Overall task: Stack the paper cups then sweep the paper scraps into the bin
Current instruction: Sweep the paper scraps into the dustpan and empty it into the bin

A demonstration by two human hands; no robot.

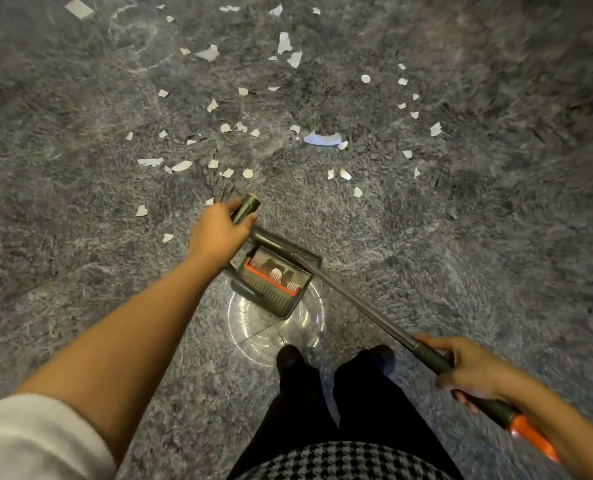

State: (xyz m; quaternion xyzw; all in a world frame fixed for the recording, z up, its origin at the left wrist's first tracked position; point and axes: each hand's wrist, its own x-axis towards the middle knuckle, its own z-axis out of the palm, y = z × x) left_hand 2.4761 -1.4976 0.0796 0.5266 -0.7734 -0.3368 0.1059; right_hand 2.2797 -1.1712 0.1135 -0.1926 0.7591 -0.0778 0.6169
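Scraps (207,53) lie beyond left fingers (230,205) gripping dustpan handle (249,206).

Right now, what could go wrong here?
1. The dustpan sits only partly over the clear bin; the scrap in it could snag on the comb or drop outside the rim.
2. The broom shaft in the right grip crosses over the bin; a swing might knock it.
3. Floor scraps lie widely scattered; some may get missed.

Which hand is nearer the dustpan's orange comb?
Left. Left hand grips the dustpan handle just beside the orange comb; right hand holds the broom farther back.
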